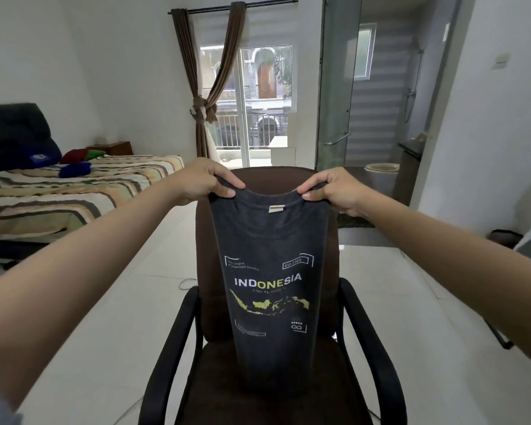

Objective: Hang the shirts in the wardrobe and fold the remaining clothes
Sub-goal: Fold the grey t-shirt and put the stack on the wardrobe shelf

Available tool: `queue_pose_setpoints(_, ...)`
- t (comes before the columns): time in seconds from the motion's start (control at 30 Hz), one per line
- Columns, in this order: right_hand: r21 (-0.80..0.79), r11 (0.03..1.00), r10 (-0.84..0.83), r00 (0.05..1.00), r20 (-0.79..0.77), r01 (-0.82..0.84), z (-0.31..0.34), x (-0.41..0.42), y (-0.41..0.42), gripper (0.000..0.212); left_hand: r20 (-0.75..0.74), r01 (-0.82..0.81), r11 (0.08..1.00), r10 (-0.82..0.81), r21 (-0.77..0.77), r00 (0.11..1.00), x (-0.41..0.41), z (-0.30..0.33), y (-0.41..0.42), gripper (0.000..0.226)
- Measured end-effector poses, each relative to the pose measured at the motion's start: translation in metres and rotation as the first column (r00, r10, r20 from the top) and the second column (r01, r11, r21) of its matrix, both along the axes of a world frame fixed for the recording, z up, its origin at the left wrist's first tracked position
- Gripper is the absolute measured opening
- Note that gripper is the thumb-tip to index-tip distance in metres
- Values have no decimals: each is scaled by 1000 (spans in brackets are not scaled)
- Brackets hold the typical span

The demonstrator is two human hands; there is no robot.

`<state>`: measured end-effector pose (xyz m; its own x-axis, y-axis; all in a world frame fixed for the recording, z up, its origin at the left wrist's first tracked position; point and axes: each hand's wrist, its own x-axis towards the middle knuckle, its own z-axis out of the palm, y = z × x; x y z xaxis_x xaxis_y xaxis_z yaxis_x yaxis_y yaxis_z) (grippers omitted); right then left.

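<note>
The left hand (208, 181) and the right hand (331, 189) each pinch a top corner of a dark printed T-shirt (270, 289), fingers curled over its neckline. It hangs lengthwise-folded over a brown office chair (203, 271), its lower end reaching the seat.

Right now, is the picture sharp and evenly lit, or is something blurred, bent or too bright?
Head view: the shirt print reads sharply; the window is the brightest part, slightly washed out; wide-angle lens bends the walls and stretches the arms; the tiled floor shows soft glare.
</note>
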<state>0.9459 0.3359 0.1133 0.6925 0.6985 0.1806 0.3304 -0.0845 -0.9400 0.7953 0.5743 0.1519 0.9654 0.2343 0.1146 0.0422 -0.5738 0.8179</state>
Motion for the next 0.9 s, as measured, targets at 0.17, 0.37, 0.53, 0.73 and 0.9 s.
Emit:
queue_pose_setpoints(0.17, 21, 998, 61, 996, -64, -59, -13, 17, 3, 29, -31, 17, 999, -15, 43, 999, 18, -11, 3, 41)
queue_pose_setpoints(0.37, -53, 983, 172, 982, -81, -176, -46, 2, -14, 31, -127, 145, 988, -137, 57, 982, -3, -43, -13, 44)
queue_pose_setpoints(0.53, -42, 973, 217, 956, -197, -229, -90, -47, -40, 33, -188, 239, 971, -236, -7, 953, -54, -85, -38, 42)
queue_pose_setpoints(0.73, -134, 954, 217, 929, -300, -267, -150, -136, -77, 33, -274, 339, 939, -343, -64, 899, -139, -145, -74, 32)
queue_pose_setpoints(0.9, -153, 942, 218, 889, -402, -300, -198, -222, -114, 35, -342, 402, 909, -415, -111, 843, -212, -196, -104, 26)
